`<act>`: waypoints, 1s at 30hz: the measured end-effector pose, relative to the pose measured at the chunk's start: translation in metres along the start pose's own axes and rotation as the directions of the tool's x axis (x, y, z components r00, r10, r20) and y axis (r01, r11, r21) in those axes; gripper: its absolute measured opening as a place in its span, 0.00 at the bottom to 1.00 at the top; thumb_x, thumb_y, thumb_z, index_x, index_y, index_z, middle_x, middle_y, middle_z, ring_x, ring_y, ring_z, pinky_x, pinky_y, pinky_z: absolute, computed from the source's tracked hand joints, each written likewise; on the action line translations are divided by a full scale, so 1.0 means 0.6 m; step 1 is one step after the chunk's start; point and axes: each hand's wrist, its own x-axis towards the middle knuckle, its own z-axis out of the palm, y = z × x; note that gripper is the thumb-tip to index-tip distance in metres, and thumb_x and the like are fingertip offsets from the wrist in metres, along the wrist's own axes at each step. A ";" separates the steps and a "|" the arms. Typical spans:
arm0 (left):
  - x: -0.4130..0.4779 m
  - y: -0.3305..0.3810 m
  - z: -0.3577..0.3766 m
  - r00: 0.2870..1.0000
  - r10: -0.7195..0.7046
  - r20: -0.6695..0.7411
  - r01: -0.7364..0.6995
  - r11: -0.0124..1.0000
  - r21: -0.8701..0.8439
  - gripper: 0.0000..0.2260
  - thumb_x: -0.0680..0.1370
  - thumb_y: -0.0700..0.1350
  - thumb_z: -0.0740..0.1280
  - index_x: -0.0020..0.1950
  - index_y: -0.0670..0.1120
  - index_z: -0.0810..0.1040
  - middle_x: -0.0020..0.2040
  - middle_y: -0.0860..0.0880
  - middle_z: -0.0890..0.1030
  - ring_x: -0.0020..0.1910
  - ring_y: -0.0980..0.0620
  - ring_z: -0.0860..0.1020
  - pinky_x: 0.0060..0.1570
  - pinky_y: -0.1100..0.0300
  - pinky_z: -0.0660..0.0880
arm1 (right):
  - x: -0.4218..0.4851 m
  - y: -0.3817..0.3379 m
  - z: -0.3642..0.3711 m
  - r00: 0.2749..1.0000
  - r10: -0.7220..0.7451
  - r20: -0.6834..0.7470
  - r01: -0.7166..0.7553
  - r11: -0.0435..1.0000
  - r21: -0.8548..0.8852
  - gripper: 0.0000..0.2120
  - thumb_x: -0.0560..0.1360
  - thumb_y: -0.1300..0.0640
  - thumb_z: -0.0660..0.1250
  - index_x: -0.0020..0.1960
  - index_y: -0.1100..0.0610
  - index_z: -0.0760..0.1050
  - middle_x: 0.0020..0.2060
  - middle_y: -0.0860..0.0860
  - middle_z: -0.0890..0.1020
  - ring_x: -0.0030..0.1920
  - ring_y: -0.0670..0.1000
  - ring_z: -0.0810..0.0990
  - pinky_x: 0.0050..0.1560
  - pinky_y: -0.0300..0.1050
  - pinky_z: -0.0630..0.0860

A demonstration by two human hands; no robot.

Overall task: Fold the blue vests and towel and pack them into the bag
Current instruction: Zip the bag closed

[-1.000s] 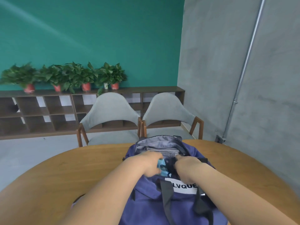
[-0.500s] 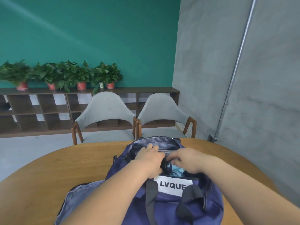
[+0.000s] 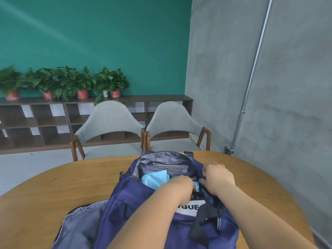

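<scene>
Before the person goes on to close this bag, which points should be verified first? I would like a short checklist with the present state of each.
1. Mouth of the navy bag open: ok, it gapes wide.
2. Is the light blue cloth inside: ok, it lies in the opening.
3. Towel packed: cannot tell; the grey folds at the back may be lining.
4. Does the right hand hold the rim: ok, its fingers pinch the right edge.
5. Grip of the left hand: cannot tell, its fingers are hidden.
6. Bag rests on the wooden table: ok.

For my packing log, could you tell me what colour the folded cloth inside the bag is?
The cloth is light blue; head view.
</scene>
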 end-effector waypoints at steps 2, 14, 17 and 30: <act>0.006 -0.012 -0.008 0.999 -0.010 0.041 0.012 0.999 -0.053 0.21 0.82 0.40 0.63 0.73 0.55 0.78 0.68 0.46 0.78 0.65 0.40 0.77 0.64 0.46 0.78 | 0.010 -0.003 -0.005 0.999 0.027 -0.038 -0.027 1.000 0.000 0.10 0.77 0.46 0.68 0.52 0.51 0.77 0.51 0.51 0.77 0.59 0.57 0.75 0.49 0.49 0.76; 0.053 -0.023 -0.041 0.913 -0.143 -0.381 0.092 0.985 -0.149 0.20 0.78 0.37 0.70 0.70 0.49 0.79 0.65 0.44 0.78 0.63 0.39 0.79 0.58 0.44 0.78 | 0.042 -0.001 -0.028 0.985 -0.130 -0.115 0.149 0.973 0.176 0.18 0.71 0.68 0.65 0.45 0.44 0.77 0.49 0.48 0.78 0.49 0.55 0.78 0.46 0.48 0.77; 0.071 -0.004 -0.031 0.922 -0.197 -0.332 0.156 0.977 -0.147 0.21 0.78 0.38 0.71 0.70 0.48 0.78 0.66 0.41 0.79 0.63 0.37 0.80 0.58 0.44 0.79 | 0.046 -0.015 -0.016 0.988 -0.125 -0.089 0.125 0.992 -0.006 0.20 0.73 0.65 0.67 0.57 0.43 0.79 0.53 0.49 0.79 0.53 0.56 0.80 0.45 0.47 0.76; 0.110 0.013 -0.023 0.863 -0.255 -0.435 0.213 0.966 -0.143 0.16 0.79 0.38 0.68 0.67 0.45 0.74 0.63 0.41 0.81 0.62 0.36 0.80 0.54 0.46 0.77 | 0.080 -0.020 0.012 0.980 -0.136 -0.143 0.087 0.949 -0.303 0.11 0.77 0.56 0.68 0.57 0.48 0.83 0.57 0.50 0.78 0.63 0.57 0.71 0.57 0.52 0.69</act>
